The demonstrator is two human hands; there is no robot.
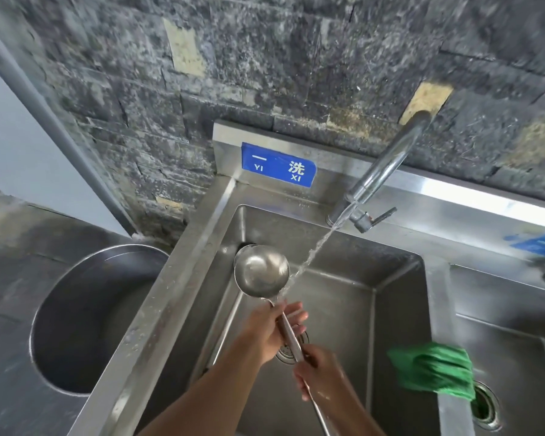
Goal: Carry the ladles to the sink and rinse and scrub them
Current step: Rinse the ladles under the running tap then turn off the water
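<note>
Basically, sink (400, 297) basin, water stream (315, 250) hitting ladle (260, 270) over it. Left hand (269, 333) loosely curled on upper handle, right hand (320, 369) closed lower. Risk: wet handle slips, spray splashes out; green cloth (434, 371) unused.

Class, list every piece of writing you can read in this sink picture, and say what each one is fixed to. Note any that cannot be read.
"一 洗" with "YI XI" beneath: white on the blue sign, stuck on the steel backsplash behind the left basin.
Second blue sign, on the backsplash at the right edge: too blurred to read.
No other writing shows.
</note>
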